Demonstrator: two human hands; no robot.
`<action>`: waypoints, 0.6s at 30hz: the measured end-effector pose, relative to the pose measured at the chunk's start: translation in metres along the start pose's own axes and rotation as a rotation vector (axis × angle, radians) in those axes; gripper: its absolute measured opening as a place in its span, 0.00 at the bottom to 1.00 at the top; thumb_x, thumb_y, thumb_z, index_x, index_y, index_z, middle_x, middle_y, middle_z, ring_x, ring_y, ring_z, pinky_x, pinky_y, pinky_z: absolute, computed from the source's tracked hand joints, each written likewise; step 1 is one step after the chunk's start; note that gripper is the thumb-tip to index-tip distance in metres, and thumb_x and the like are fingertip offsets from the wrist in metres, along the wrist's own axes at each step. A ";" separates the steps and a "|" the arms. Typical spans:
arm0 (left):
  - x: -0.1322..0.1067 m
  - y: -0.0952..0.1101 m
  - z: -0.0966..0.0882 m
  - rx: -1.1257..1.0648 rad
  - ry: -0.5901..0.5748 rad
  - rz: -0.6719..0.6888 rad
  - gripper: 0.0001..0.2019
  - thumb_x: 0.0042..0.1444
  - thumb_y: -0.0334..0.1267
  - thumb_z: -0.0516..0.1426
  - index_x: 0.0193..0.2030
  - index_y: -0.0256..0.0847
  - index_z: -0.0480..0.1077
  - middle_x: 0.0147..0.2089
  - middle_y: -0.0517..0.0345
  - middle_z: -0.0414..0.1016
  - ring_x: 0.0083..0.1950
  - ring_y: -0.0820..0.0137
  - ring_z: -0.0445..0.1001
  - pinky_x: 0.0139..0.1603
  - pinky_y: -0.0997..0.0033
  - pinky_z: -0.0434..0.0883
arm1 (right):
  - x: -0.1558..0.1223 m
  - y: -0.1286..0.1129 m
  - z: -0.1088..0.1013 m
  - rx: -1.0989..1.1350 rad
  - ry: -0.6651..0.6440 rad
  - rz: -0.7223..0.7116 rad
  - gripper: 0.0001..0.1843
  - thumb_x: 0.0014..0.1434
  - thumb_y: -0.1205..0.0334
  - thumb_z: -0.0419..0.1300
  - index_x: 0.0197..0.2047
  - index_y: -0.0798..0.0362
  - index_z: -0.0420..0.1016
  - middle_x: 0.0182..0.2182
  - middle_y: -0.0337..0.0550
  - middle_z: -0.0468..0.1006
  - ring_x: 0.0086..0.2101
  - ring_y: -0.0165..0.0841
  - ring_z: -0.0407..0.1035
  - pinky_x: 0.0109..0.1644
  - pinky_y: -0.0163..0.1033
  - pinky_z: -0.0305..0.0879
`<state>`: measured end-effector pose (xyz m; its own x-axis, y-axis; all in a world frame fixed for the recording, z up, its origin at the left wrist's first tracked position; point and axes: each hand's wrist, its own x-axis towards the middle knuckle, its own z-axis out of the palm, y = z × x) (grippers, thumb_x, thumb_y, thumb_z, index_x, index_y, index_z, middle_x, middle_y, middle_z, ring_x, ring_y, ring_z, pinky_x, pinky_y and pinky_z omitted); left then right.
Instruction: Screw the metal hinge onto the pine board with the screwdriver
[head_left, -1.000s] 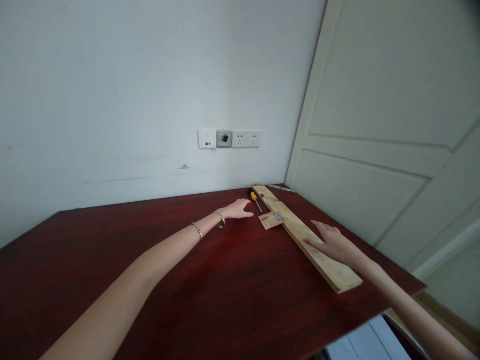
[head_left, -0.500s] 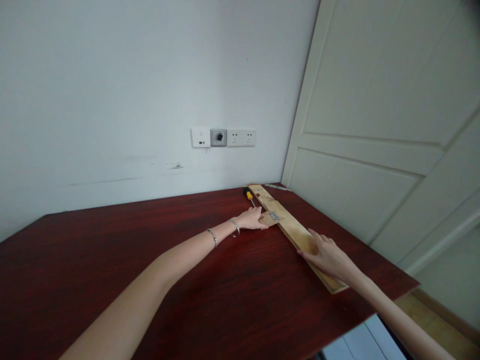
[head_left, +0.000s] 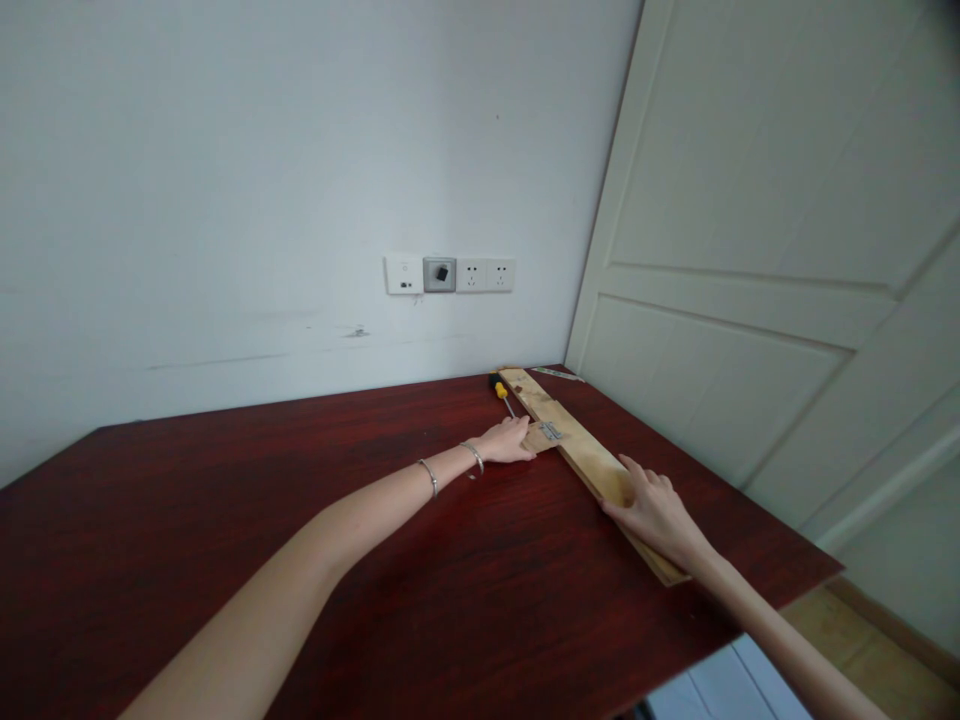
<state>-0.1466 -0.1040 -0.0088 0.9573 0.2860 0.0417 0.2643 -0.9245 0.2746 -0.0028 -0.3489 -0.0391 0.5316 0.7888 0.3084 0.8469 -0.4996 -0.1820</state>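
Observation:
A long pale wooden plank (head_left: 583, 447) lies slantwise on the dark red tabletop. A metal hinge (head_left: 550, 431) joins it to a short wooden board (head_left: 537, 440) on its left side. My left hand (head_left: 507, 440), with two silver bangles on the wrist, is closed on the outer end of that short board. Lower down, my right hand (head_left: 654, 512) grips the long plank across its width, thumb on the left edge and fingers over the right. A screwdriver (head_left: 501, 391) with a yellow and black handle rests left of the plank's far end, its tip near my left fingers.
The red tabletop (head_left: 360, 560) meets a white wall with several socket plates (head_left: 450, 274) above it. A white panelled door (head_left: 720, 330) stands along the right side. A thin pale strip (head_left: 556, 374) lies at the far corner. White panels (head_left: 724, 684) show below the front edge.
The view has shifted very slightly. Both hands stay on the boards, with the right hand's fingers lifted or shifted only a little. The boards and screwdriver lie as before.

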 end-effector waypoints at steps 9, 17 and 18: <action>0.005 -0.013 -0.004 -0.058 0.043 -0.012 0.38 0.50 0.49 0.58 0.65 0.33 0.52 0.65 0.36 0.59 0.64 0.48 0.61 0.58 0.58 0.64 | -0.003 -0.011 -0.012 0.016 0.022 0.035 0.41 0.54 0.45 0.54 0.64 0.62 0.55 0.48 0.61 0.73 0.51 0.54 0.65 0.48 0.52 0.63; -0.029 -0.021 -0.043 -0.066 0.151 0.024 0.40 0.50 0.48 0.60 0.65 0.30 0.53 0.62 0.36 0.63 0.61 0.49 0.64 0.58 0.59 0.65 | 0.006 -0.045 -0.040 0.050 0.044 0.001 0.40 0.53 0.47 0.56 0.63 0.62 0.56 0.48 0.61 0.73 0.50 0.54 0.65 0.51 0.52 0.63; -0.037 -0.025 -0.049 -0.060 0.157 0.021 0.40 0.50 0.49 0.60 0.66 0.30 0.53 0.63 0.36 0.62 0.61 0.49 0.63 0.58 0.59 0.65 | 0.007 -0.051 -0.042 0.060 0.041 -0.016 0.41 0.53 0.47 0.56 0.63 0.63 0.56 0.48 0.61 0.73 0.50 0.53 0.65 0.51 0.52 0.62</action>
<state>-0.1947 -0.0794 0.0302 0.9312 0.3067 0.1969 0.2321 -0.9155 0.3285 -0.0432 -0.3328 0.0118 0.5180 0.7806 0.3498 0.8552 -0.4635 -0.2320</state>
